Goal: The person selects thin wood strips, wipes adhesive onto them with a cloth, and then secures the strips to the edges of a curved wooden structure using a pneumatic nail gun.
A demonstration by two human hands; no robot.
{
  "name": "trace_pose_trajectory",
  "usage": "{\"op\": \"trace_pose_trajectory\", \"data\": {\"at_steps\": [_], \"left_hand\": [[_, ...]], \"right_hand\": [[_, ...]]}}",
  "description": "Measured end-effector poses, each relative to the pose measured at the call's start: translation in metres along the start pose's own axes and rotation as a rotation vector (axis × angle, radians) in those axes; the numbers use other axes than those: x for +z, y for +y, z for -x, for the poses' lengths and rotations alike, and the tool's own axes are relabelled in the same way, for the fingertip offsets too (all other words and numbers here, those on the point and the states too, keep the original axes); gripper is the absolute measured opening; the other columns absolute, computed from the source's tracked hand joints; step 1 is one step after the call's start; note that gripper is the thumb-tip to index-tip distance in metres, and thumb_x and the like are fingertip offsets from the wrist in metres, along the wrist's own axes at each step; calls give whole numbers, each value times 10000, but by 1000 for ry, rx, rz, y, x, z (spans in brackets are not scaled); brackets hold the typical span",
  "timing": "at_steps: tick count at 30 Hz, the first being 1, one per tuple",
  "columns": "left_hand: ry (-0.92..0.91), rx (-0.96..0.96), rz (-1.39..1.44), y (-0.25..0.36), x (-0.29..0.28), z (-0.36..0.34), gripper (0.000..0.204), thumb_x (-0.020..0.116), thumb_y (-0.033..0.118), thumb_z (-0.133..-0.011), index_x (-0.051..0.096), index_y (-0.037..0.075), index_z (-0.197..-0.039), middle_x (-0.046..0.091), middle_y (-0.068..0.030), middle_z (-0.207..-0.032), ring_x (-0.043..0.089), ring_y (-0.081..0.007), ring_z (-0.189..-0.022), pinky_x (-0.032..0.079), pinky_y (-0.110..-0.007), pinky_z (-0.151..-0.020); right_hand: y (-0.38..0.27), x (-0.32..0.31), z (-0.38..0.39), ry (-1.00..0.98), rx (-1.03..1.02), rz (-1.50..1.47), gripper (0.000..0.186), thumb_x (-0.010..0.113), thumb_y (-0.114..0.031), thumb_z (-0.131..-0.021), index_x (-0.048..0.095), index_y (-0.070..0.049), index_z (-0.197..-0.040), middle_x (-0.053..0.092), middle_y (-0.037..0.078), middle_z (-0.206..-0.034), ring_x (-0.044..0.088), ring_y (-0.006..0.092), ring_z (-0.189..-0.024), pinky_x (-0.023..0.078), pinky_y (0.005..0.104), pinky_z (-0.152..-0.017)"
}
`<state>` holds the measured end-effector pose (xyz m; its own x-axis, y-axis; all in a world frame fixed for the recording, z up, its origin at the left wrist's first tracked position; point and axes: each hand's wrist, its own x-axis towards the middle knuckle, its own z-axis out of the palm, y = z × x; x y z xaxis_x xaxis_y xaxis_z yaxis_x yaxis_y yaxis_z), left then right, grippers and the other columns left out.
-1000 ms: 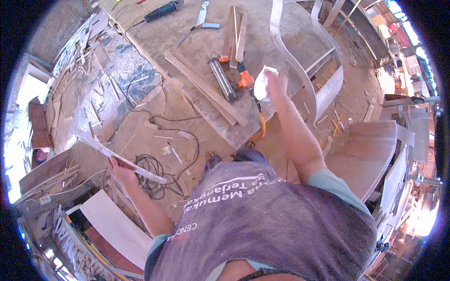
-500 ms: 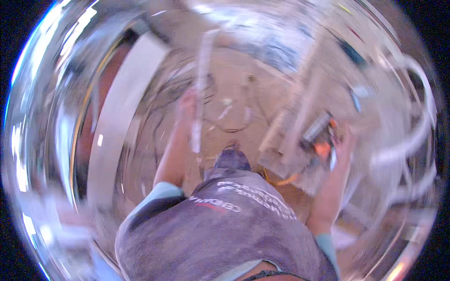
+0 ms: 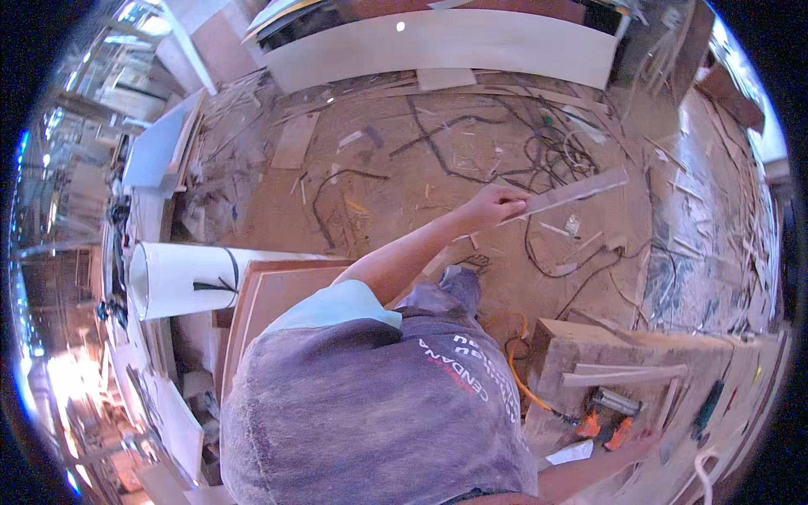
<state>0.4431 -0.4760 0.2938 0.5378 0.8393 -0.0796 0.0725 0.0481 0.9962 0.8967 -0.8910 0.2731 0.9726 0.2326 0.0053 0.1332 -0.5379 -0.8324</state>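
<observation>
A: What's the left hand (image 3: 498,206) up to?
B: Clamped on one end of a thin flat strip (image 3: 581,192), rest of it pokes out to that hand's right.
A: And the right hand (image 3: 641,449)?
B: Too blurry tbh, can't tell if the fingers are apart or together. It's over the table (image 3: 555,345), nail gun (image 3: 617,401) just beyond it.
A: Further out?
B: Tangled black cable (image 3: 555,156) past the left hand, then a long white panel (image 3: 446,50) well beyond.
</observation>
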Motion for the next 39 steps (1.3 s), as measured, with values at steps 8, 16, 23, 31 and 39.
{"op": "trace_pose_trajectory", "data": {"at_steps": [8, 16, 23, 31, 39], "left_hand": [[-140, 55, -160, -33, -41, -55, 337, 662, 239, -993, 718, 28, -1249, 771, -91, -1097, 677, -143, -1012, 530, -328, -876], [-308, -36, -107, -29, -16, -128, 290, 710, 262, -945, 759, 43, -1130, 764, -64, -1064, 664, -124, -974, 533, -320, -867], [-207, -178, -204, -44, -34, -147, 307, 661, 254, -1013, 732, 18, -1195, 715, 5, -1026, 624, -107, -921, 503, -273, -835], [-271, -301, -134, -69, -38, -142, 262, 623, 229, -1034, 708, 3, -1137, 670, -27, -962, 592, -121, -870, 481, -291, -759], [-309, -322, -166, -71, -26, -128, 240, 606, 219, -1040, 697, -3, -1058, 620, 3, -902, 564, -106, -828, 461, -283, -700]], "right_hand": [[-25, 67, 53, -40, 81, 44, 335, 720, -292, -951, 730, 10, -1096, 700, 81, -938, 631, 182, -840, 500, 347, -737], [-22, 60, 118, 80, 223, 0, 291, 724, -272, -948, 750, 4, -1036, 678, 39, -844, 604, 124, -759, 483, 309, -670], [-17, 11, 193, 473, 365, 20, 259, 728, -254, -945, 768, -1, -983, 660, 3, -762, 580, 72, -688, 469, 276, -612], [-41, 3, 171, 618, 410, 219, 328, 745, -279, -883, 758, 2, -1053, 767, 114, -906, 722, 194, -855, 557, 334, -792], [-9, 1, 80, 468, 741, 760, 570, 592, -242, -855, 515, 57, -1334, 574, 367, -1319, 559, 503, -1272, 419, 566, -1081]]}}
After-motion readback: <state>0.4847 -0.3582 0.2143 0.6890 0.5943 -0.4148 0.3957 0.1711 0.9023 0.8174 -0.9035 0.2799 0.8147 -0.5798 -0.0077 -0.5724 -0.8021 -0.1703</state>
